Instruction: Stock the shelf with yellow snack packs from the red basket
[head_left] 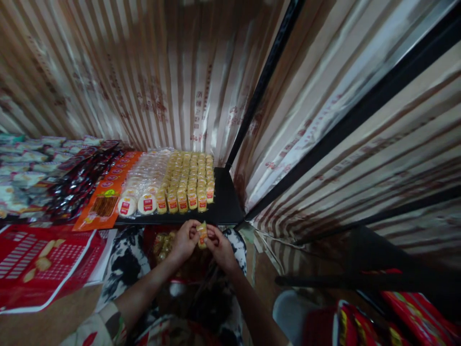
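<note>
Between my two hands is a small yellow snack packet (202,235) with an orange-red label, held upright just in front of the shelf edge. My left hand (185,240) pinches its left side, and my right hand (220,247) grips its right side. Below them, in my lap, a red container (147,240) holds more yellow wrapped packets (163,245), partly hidden by my left hand and forearm. Ahead on the black shelf (226,206) stand rows of matching yellow packets (190,180), lined up front to back.
Left of the rows lie round white packaged cakes (147,204), an orange snack bag (103,199), dark packets (84,180) and white packets (29,168). A red printed bag (43,269) hangs at left. Black metal posts (264,79) stand by the striped sheeting. Red packages (418,312) lie lower right.
</note>
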The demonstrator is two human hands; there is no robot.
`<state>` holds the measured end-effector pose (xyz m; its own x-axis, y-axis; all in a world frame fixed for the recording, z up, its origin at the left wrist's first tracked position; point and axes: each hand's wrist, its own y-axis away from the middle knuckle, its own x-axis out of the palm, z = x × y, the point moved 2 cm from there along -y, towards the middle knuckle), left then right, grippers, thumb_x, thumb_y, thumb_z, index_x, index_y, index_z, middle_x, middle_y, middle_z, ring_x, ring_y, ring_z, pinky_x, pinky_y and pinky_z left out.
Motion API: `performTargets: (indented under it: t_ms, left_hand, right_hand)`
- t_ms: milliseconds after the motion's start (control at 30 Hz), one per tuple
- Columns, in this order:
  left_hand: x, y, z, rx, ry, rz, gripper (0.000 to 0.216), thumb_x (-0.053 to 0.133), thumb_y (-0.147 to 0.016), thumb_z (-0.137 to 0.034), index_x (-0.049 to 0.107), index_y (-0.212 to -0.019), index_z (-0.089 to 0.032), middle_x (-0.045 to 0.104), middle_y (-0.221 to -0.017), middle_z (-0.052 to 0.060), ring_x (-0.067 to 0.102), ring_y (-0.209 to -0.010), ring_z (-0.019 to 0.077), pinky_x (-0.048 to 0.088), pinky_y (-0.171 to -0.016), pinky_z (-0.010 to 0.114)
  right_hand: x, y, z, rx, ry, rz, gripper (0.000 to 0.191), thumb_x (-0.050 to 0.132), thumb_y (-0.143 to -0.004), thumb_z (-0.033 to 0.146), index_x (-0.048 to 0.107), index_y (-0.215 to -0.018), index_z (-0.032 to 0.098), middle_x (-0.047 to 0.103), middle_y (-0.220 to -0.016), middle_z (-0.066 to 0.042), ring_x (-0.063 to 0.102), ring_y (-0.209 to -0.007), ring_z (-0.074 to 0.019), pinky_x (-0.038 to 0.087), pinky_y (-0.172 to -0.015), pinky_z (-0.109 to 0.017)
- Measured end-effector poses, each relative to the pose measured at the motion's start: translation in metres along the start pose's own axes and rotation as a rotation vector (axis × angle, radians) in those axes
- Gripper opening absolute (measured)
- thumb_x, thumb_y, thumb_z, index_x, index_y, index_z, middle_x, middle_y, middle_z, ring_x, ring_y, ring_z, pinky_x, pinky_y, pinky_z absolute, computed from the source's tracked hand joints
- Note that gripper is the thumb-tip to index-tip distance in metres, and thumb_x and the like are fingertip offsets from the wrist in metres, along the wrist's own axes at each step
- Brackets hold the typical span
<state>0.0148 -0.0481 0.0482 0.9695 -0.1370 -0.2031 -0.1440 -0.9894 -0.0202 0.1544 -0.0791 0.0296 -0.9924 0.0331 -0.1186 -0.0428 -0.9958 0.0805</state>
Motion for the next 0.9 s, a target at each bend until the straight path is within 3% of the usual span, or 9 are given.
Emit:
performTargets:
  t_ms: [100,267,433,667,900]
  left_hand:
    - [0.01,-0.004,-0.011,0.066,-0.066,0.016,0.022,0.051,-0.073,-0.014,0.059,-0.093,-0.02,0.06,-0.092,0.003,0.059,-0.078,0.0128,0.05,-0.071,0.026]
    - [0.023,-0.01,-0.025,0.177,-0.094,-0.032,0.036,0.046,-0.076,-0.013,0.053,-0.11,-0.02,0.053,-0.117,0.008,0.059,-0.095,0.0159,0.051,-0.08,0.031]
    - [0.035,-0.017,-0.027,0.151,-0.12,-0.007,0.039,0.043,-0.075,-0.01,0.053,-0.111,-0.019,0.05,-0.122,0.009,0.059,-0.093,0.0154,0.052,-0.08,0.031]
    - [0.04,-0.036,-0.017,0.074,-0.217,-0.025,0.041,0.044,-0.072,-0.005,0.055,-0.109,-0.018,0.049,-0.122,0.009,0.059,-0.093,0.0153,0.048,-0.09,0.034]
    - [0.037,-0.043,-0.01,0.031,-0.324,-0.026,0.044,0.041,-0.071,-0.002,0.055,-0.111,-0.013,0.051,-0.119,0.011,0.058,-0.097,0.0175,0.045,-0.094,0.034]
  right_hand:
    - [-0.009,-0.005,0.005,-0.004,-0.063,-0.025,0.037,0.061,-0.07,0.032,0.058,-0.107,0.023,0.068,-0.093,-0.003,0.065,-0.079,-0.0186,0.054,-0.069,-0.031]
    - [-0.026,-0.026,0.006,-0.071,-0.076,-0.195,0.037,0.062,-0.07,0.033,0.058,-0.105,0.02,0.068,-0.092,-0.004,0.063,-0.082,-0.0184,0.052,-0.072,-0.03]
    - [-0.036,-0.062,0.008,-0.097,-0.018,-0.335,0.039,0.061,-0.072,0.035,0.057,-0.107,0.018,0.066,-0.094,-0.005,0.062,-0.082,-0.0184,0.051,-0.074,-0.03]
    - [-0.034,-0.102,0.008,-0.137,0.077,-0.366,0.037,0.056,-0.073,0.033,0.057,-0.107,0.02,0.064,-0.098,-0.005,0.059,-0.086,-0.0185,0.05,-0.074,-0.03]
    - [-0.029,-0.116,0.005,-0.174,0.25,-0.366,0.036,0.053,-0.075,0.031,0.059,-0.107,0.018,0.057,-0.099,-0.008,0.059,-0.083,-0.0174,0.052,-0.068,-0.028]
